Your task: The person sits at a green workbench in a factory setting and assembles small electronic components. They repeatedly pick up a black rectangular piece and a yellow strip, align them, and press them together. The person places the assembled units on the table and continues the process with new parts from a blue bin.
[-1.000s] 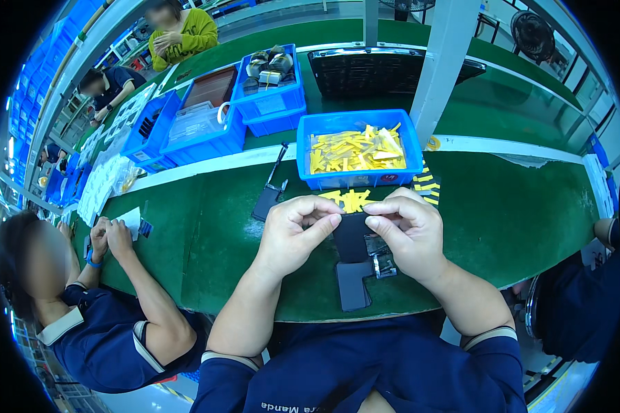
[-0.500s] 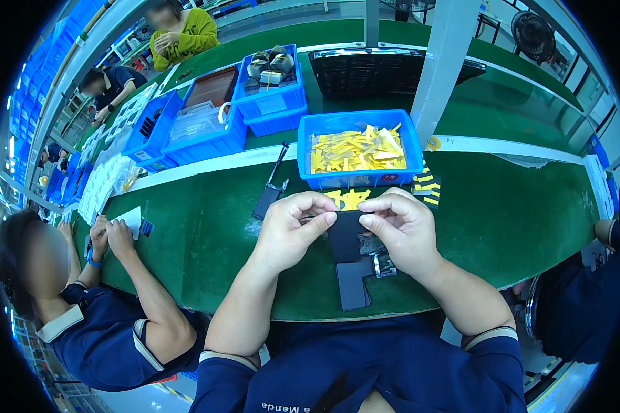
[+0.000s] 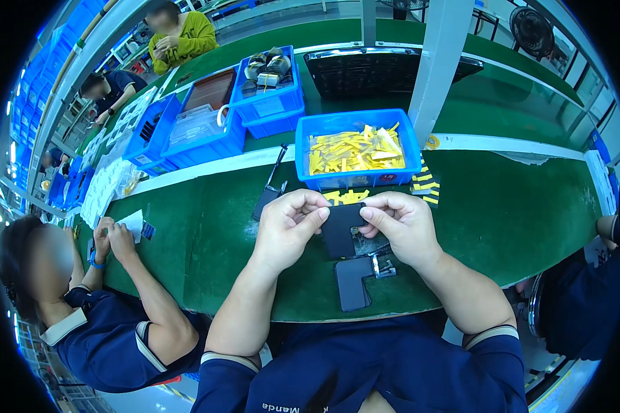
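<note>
Your L hand (image 3: 293, 230) & R hand (image 3: 404, 230) pinch the blk panel (image 3: 339, 233) at its 10 and 2 o'clock corners, so grip evenly to avoid bending it, w/ the second blk piece (image 3: 353, 283) at 6 and blue bin (image 3: 337, 182) at 12.

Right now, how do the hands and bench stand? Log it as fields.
Left hand: pinches dark flat piece, far left corner
Right hand: pinches same piece, far right corner
Green table: another dark piece lies on it
Beyond hands: blue bin of yellow strips
At left: co-worker's hands at white sheet
</note>
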`<state>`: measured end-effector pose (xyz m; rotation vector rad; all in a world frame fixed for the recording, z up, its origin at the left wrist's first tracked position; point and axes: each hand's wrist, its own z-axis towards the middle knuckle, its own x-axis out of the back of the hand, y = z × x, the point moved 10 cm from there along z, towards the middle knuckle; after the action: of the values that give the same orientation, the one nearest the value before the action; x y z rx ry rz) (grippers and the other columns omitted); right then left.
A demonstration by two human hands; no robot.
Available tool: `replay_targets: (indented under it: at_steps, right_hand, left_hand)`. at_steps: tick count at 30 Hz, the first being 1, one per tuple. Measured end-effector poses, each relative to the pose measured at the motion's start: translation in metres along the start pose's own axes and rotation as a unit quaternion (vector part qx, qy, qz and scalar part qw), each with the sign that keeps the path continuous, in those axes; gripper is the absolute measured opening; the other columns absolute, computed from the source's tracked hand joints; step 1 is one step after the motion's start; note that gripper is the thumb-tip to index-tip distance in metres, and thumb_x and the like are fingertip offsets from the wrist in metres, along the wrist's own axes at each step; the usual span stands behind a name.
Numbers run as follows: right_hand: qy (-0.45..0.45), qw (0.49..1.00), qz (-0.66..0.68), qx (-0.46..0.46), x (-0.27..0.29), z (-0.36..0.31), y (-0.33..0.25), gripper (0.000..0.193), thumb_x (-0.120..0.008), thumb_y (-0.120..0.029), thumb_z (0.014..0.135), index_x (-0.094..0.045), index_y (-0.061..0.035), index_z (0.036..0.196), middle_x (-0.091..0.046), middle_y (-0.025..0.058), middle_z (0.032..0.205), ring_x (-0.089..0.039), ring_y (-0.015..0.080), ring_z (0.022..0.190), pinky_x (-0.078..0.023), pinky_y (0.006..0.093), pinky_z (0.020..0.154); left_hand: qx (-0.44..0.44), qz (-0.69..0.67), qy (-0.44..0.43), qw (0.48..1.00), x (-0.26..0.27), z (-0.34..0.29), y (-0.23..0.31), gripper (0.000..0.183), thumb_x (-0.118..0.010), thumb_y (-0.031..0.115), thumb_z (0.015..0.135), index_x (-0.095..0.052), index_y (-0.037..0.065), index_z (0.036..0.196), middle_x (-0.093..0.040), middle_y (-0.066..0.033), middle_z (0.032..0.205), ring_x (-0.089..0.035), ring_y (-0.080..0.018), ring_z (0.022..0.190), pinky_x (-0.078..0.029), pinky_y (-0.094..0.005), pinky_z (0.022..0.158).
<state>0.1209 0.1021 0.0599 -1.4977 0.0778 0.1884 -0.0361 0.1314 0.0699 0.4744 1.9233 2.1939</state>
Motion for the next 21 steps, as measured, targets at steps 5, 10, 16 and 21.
replay_targets:
  at_steps: [5, 10, 16, 21]
  right_hand:
    - [0.014, 0.999, -0.039, 0.0, 0.006, 0.0, -0.002, 0.009, -0.062, -0.006, 0.086, -0.064, 0.0018, 0.089, -0.065, 0.0051, 0.075, -0.061, 0.0073, 0.062, -0.05, 0.0201, 0.056]
    - [-0.012, 1.0, -0.018, -0.004, -0.003, 0.002, 0.001, 0.017, -0.062, -0.009, 0.087, -0.062, 0.0025, 0.099, -0.064, 0.0066, 0.082, -0.06, 0.0086, 0.067, -0.051, 0.0218, 0.058]
    - [0.003, 0.998, -0.06, -0.001, 0.007, 0.006, 0.002, 0.023, -0.062, -0.011, 0.086, -0.061, 0.0023, 0.105, -0.063, 0.009, 0.089, -0.059, 0.0104, 0.074, -0.051, 0.023, 0.061]
    - [0.031, 0.994, -0.096, 0.03, 0.016, 0.009, -0.007, 0.019, -0.063, -0.007, 0.083, -0.064, 0.0012, 0.1, -0.062, 0.0095, 0.09, -0.06, 0.0111, 0.074, -0.051, 0.023, 0.06]
  left_hand:
    - [-0.04, 0.045, 0.019, 0.998, -0.003, -0.005, 0.014, 0.008, -0.062, 0.002, 0.084, -0.062, -0.001, 0.091, -0.061, -0.0038, 0.081, -0.059, -0.0079, 0.067, -0.049, -0.0214, 0.059]
    - [-0.001, 0.008, 0.026, 1.0, 0.018, 0.005, 0.002, 0.008, -0.062, 0.005, 0.084, -0.063, 0.001, 0.091, -0.062, -0.0016, 0.078, -0.057, -0.0074, 0.066, -0.048, -0.0213, 0.059]
    - [0.053, 0.069, 0.215, 0.973, 0.169, 0.017, -0.028, 0.011, -0.056, 0.004, 0.086, -0.06, 0.002, 0.095, -0.062, -0.0027, 0.08, -0.055, -0.0082, 0.063, -0.046, -0.0209, 0.055]
    - [0.198, 0.154, 0.262, 0.932, 0.251, -0.004, -0.097, 0.011, -0.059, 0.008, 0.084, -0.061, 0.002, 0.092, -0.06, -0.0018, 0.075, -0.053, -0.009, 0.059, -0.046, -0.0218, 0.058]
